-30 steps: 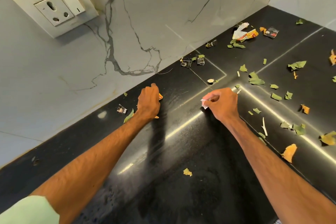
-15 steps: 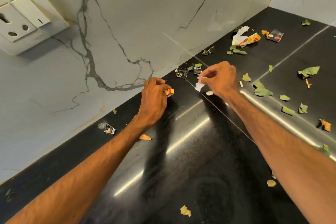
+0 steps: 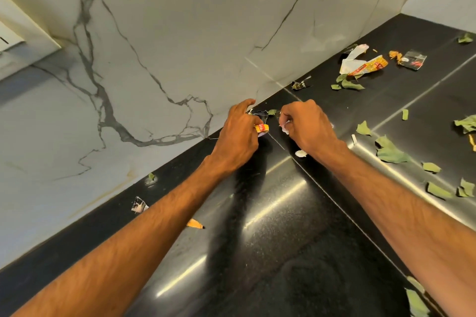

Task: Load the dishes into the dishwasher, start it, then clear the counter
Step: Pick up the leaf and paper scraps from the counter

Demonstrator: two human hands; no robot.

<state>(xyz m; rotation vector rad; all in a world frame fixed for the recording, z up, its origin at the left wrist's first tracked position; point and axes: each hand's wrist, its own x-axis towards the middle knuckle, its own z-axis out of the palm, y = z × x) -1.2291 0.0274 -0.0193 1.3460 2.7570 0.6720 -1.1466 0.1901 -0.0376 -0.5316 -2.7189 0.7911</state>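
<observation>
Black polished stone table, littered, meets a white grey-veined marble wall.

Head view:
- Left hand is at the wall's foot. Its fingers curl round a yellow-red wrapper scrap; the red label's print is too small to read. Index finger stretched toward the wall.
- Right hand is just beside it, slightly further from the wall, pinching a white paper scrap.
- Hands close, not touching.
- Foil scraps and a green leaf bit lie between them, against the wall.
- White crumb on the table by the right wrist.
- Rightward along the wall: black scrap with white letters "bor", white-and-yellow packet with unreadable text, black wrapper.
- Torn green leaves scattered further out from the wall.
- Orange scrap and silver scrap near the wall, by the left forearm.
</observation>
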